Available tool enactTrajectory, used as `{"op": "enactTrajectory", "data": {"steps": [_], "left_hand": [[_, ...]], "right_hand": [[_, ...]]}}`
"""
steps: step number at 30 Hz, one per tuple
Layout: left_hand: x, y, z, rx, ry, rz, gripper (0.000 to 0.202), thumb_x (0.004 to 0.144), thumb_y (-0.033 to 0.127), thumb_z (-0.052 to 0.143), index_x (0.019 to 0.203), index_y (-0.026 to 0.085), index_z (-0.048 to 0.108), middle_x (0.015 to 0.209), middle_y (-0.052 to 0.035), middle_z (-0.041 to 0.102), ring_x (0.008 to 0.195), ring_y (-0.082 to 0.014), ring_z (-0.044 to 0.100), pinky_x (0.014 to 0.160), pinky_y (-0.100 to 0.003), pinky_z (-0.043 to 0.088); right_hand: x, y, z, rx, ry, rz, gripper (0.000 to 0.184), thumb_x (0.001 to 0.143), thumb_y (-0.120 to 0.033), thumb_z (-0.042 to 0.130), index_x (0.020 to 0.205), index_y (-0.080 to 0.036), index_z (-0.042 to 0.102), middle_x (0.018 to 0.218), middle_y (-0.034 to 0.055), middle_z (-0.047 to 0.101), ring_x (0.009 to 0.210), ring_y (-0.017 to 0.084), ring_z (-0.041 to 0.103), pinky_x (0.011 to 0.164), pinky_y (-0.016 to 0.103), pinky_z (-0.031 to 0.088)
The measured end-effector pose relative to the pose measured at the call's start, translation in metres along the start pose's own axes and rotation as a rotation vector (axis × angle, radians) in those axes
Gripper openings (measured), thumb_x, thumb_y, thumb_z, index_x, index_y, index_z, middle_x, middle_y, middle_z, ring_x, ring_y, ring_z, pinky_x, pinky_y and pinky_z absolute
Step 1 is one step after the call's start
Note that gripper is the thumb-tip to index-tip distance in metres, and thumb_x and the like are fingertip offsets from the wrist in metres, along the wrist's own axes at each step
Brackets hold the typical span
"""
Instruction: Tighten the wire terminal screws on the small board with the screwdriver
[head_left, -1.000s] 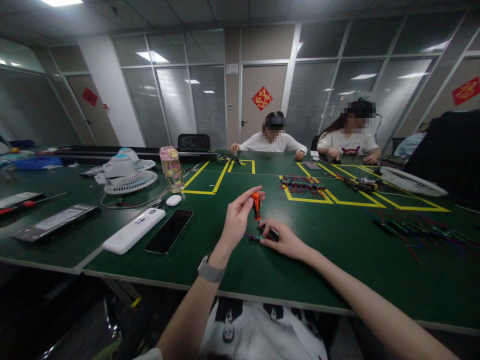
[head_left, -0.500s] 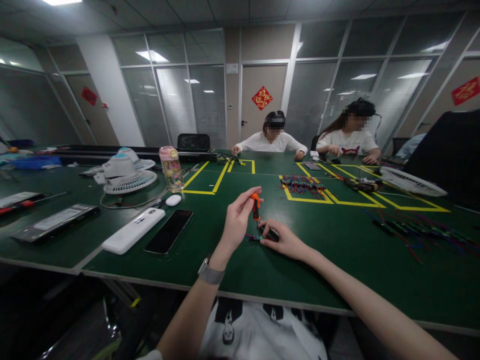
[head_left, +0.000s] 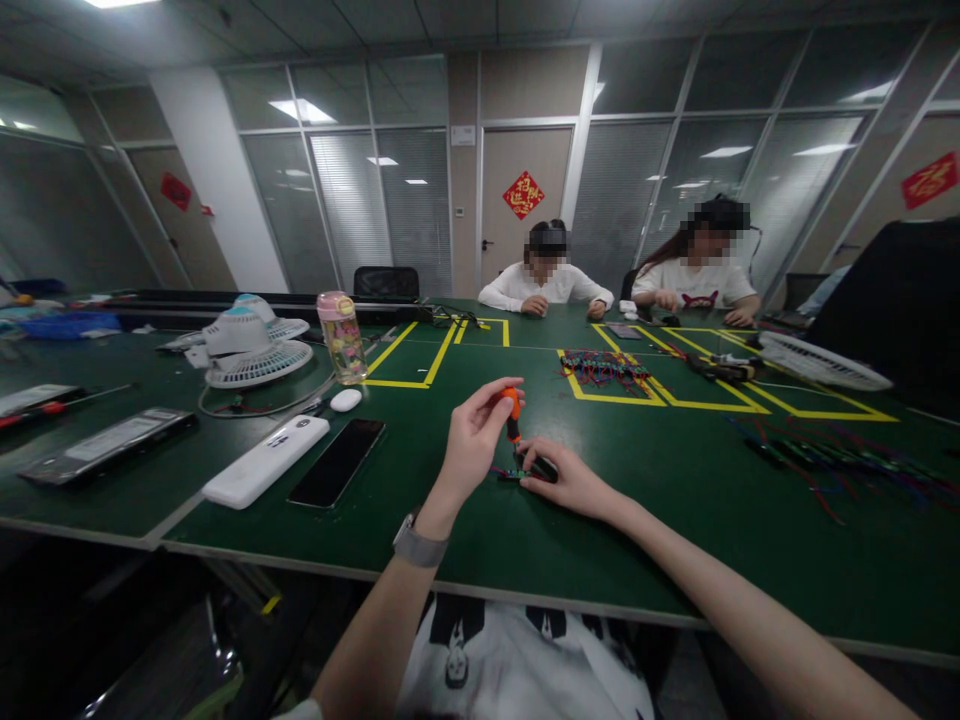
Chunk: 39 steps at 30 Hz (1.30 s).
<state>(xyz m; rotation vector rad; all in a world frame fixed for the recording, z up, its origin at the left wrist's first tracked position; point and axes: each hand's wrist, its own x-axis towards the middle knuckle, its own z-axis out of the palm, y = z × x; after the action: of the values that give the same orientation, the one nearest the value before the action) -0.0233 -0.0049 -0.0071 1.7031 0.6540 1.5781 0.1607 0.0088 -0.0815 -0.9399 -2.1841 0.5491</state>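
Observation:
My left hand (head_left: 471, 440) pinches the orange handle of a small screwdriver (head_left: 513, 414), held upright with its tip down on a small dark part (head_left: 541, 466) on the green table (head_left: 480, 540). My right hand (head_left: 564, 477) presses that part flat to the table, fingers closed over it. Short red and blue wires (head_left: 501, 473) stick out of the part toward the left. A grey watch band sits on my left wrist.
A black phone (head_left: 337, 462), white power bank (head_left: 267, 460), white mouse (head_left: 346, 400), pink bottle (head_left: 342, 338) and desk fans (head_left: 249, 352) lie left. Wire bundles (head_left: 604, 368) fill a yellow-taped square; more wires (head_left: 840, 460) lie right. Two people sit across.
My left hand's fingers have shifted round the screwdriver handle, which sits slightly lower. My right hand stays on the part. A person opposite has moved their hands.

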Motion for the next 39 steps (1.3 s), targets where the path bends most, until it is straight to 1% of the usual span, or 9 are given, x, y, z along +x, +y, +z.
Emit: {"op": "enactTrajectory", "data": {"steps": [5, 11, 14, 17, 22, 25, 28, 33, 39], "left_hand": [[-0.0033, -0.0010, 0.0008, 0.306, 0.172, 0.142, 0.018, 0.089, 0.028, 0.060, 0.102, 0.022, 0.069, 0.105, -0.0058, 0.057, 0.093, -0.0158, 0.060, 0.084, -0.026, 0.050], [-0.0033, 0.0007, 0.0029, 0.121, -0.012, 0.069, 0.027, 0.094, 0.025, 0.050, 0.118, 0.020, 0.063, 0.102, -0.0065, 0.063, 0.091, -0.0161, 0.063, 0.081, -0.026, 0.052], [-0.0035, 0.0001, 0.0025, 0.303, 0.119, 0.136, 0.020, 0.087, 0.026, 0.064, 0.106, 0.021, 0.068, 0.095, -0.0043, 0.059, 0.087, -0.0155, 0.060, 0.081, -0.026, 0.050], [-0.0041, 0.0000, 0.0017, 0.439, 0.222, 0.187, 0.022, 0.091, 0.027, 0.057, 0.110, 0.022, 0.068, 0.105, -0.0065, 0.057, 0.096, -0.0170, 0.059, 0.089, -0.030, 0.048], [-0.0027, 0.0000, 0.0014, 0.154, 0.074, 0.075, 0.029, 0.095, 0.026, 0.048, 0.120, 0.021, 0.062, 0.108, -0.0070, 0.063, 0.097, -0.0162, 0.062, 0.083, -0.026, 0.051], [-0.0020, -0.0008, 0.0001, 0.218, 0.150, 0.070, 0.020, 0.088, 0.028, 0.062, 0.105, 0.021, 0.069, 0.098, -0.0050, 0.061, 0.086, -0.0145, 0.061, 0.076, -0.023, 0.051], [-0.0018, -0.0021, -0.0015, 0.332, 0.244, 0.114, 0.022, 0.090, 0.028, 0.058, 0.107, 0.022, 0.070, 0.107, -0.0063, 0.058, 0.094, -0.0150, 0.060, 0.085, -0.026, 0.049], [-0.0017, -0.0030, -0.0011, 0.097, 0.078, 0.035, 0.032, 0.096, 0.026, 0.047, 0.124, 0.019, 0.060, 0.105, -0.0068, 0.065, 0.094, -0.0151, 0.064, 0.083, -0.026, 0.052], [-0.0027, -0.0030, -0.0022, 0.353, 0.218, 0.137, 0.024, 0.092, 0.029, 0.057, 0.111, 0.022, 0.068, 0.108, -0.0062, 0.061, 0.096, -0.0156, 0.061, 0.086, -0.026, 0.049]], "right_hand": [[0.0003, 0.0005, 0.0002, -0.006, -0.008, -0.008, 0.006, 0.081, -0.021, 0.067, 0.084, -0.020, 0.062, 0.111, 0.0094, 0.064, 0.108, 0.025, 0.059, 0.097, 0.043, 0.044], [0.0005, 0.0002, -0.0004, -0.016, -0.013, -0.018, 0.006, 0.081, -0.021, 0.067, 0.086, -0.020, 0.063, 0.111, 0.0090, 0.063, 0.108, 0.025, 0.060, 0.097, 0.042, 0.044], [0.0004, -0.0008, -0.0006, -0.021, -0.012, -0.017, 0.007, 0.080, -0.021, 0.067, 0.086, -0.020, 0.064, 0.111, 0.0091, 0.063, 0.109, 0.025, 0.059, 0.098, 0.043, 0.043], [0.0003, -0.0025, -0.0014, -0.030, -0.019, -0.009, 0.006, 0.081, -0.021, 0.067, 0.086, -0.020, 0.064, 0.111, 0.0091, 0.063, 0.109, 0.025, 0.059, 0.099, 0.043, 0.043], [0.0005, -0.0041, -0.0029, -0.029, -0.026, -0.014, 0.006, 0.081, -0.023, 0.067, 0.086, -0.021, 0.065, 0.112, 0.0089, 0.064, 0.109, 0.025, 0.059, 0.098, 0.042, 0.044], [0.0006, -0.0034, -0.0029, -0.023, -0.033, -0.019, 0.006, 0.083, -0.025, 0.066, 0.086, -0.020, 0.065, 0.111, 0.0092, 0.064, 0.108, 0.025, 0.059, 0.098, 0.042, 0.044], [0.0004, -0.0014, -0.0023, -0.024, -0.038, -0.013, 0.005, 0.084, -0.025, 0.064, 0.087, -0.020, 0.065, 0.112, 0.0098, 0.063, 0.109, 0.025, 0.058, 0.098, 0.043, 0.043], [0.0000, 0.0008, -0.0015, -0.019, -0.041, -0.008, 0.005, 0.083, -0.022, 0.064, 0.088, -0.020, 0.065, 0.114, 0.0097, 0.062, 0.110, 0.025, 0.058, 0.100, 0.043, 0.042], [0.0003, -0.0010, -0.0021, -0.017, -0.043, -0.004, 0.005, 0.083, -0.021, 0.064, 0.087, -0.020, 0.065, 0.113, 0.0102, 0.062, 0.110, 0.025, 0.058, 0.100, 0.044, 0.042]]}}
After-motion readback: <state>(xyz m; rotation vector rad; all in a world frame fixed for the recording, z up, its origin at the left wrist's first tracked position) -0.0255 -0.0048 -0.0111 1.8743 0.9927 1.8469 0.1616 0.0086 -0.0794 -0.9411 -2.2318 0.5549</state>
